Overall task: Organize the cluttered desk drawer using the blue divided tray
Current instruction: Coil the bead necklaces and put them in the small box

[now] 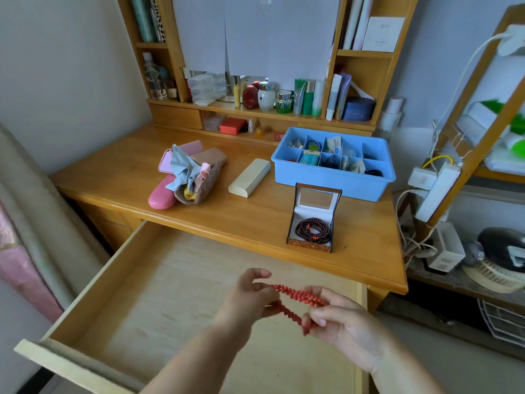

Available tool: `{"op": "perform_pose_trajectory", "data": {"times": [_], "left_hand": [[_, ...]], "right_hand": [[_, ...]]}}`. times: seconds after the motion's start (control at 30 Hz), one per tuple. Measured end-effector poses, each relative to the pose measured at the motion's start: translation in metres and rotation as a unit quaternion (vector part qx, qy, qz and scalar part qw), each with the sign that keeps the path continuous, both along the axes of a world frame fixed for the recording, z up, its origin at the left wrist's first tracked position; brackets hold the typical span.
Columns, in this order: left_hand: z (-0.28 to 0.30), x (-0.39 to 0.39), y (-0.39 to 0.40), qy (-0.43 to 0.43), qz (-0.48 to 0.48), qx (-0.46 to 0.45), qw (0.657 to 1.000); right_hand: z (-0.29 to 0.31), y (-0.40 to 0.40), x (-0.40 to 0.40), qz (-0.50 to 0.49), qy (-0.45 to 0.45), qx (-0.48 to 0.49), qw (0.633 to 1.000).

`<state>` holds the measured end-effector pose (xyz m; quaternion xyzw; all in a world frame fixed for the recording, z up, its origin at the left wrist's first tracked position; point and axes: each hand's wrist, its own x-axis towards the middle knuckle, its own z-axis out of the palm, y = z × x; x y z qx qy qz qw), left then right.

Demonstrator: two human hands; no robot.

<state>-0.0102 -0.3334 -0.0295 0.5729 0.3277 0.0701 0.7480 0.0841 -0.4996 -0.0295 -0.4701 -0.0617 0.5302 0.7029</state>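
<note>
A string of red beads (295,300) hangs between my two hands above the pulled-out wooden drawer (119,280). My left hand (250,297) pinches one end of the strand, and my right hand (338,322) pinches the other end. On the desk at the right stands the blue divided tray (335,180), its compartments holding small items. In front of it an open jewellery box (312,220) holds a coil of dark beads (312,230). The drawer's pale lined bottom shows no objects.
On the desk (255,223) lie a cream glasses case (250,177) and a pile of pink cases and cloths (187,174). Shelves behind hold bottles and jars. A rack with cables and a power strip (434,191) stands at the right.
</note>
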Motion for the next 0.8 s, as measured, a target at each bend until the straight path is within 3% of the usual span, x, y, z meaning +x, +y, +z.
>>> {"op": "perform_pose_trajectory", "data": {"times": [0.13, 0.33, 0.5, 0.63, 0.8], "left_hand": [[0.004, 0.012, -0.005, -0.002, -0.055, 0.027, 0.998], [0.051, 0.078, 0.022, -0.063, -0.065, 0.098, 0.991], [0.067, 0.131, 0.042, -0.059, -0.058, 0.173, 0.981], [0.051, 0.153, 0.045, -0.041, -0.08, 0.239, 0.967], [0.031, 0.156, 0.045, 0.015, -0.125, 0.418, 0.899]], "right_hand": [[0.006, 0.006, 0.019, -0.064, -0.01, -0.028, 0.997], [0.043, 0.044, 0.067, -0.115, -0.24, -0.13, 0.955], [0.061, 0.073, 0.113, -0.163, -0.457, -0.214, 0.848], [0.046, 0.077, 0.127, -0.16, -0.539, -0.302, 0.77], [0.018, 0.073, 0.123, -0.115, -0.603, -0.397, 0.682]]}}
